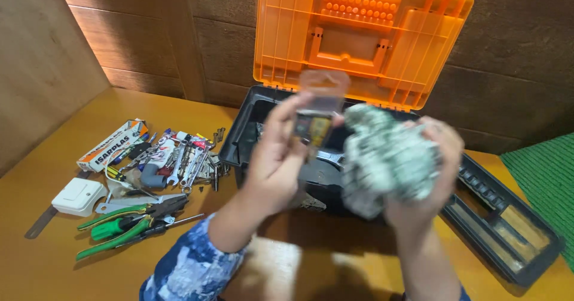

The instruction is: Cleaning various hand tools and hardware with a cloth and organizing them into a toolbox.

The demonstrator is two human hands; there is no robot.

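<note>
We note, mid-frame, left hand (276,160) pinching a small packet (315,112), right hand (426,175) clutching a rag (382,157); we advise holding both firmly above the toolbox (239,139)

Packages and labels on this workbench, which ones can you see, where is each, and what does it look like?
Small blister pack: pinched in the left hand above the open toolbox; clear plastic with a dark and yellow card.
Long tube carton: lying on the table at the left, by the tool pile; white with orange and black print.
No screens or signs visible.
</note>
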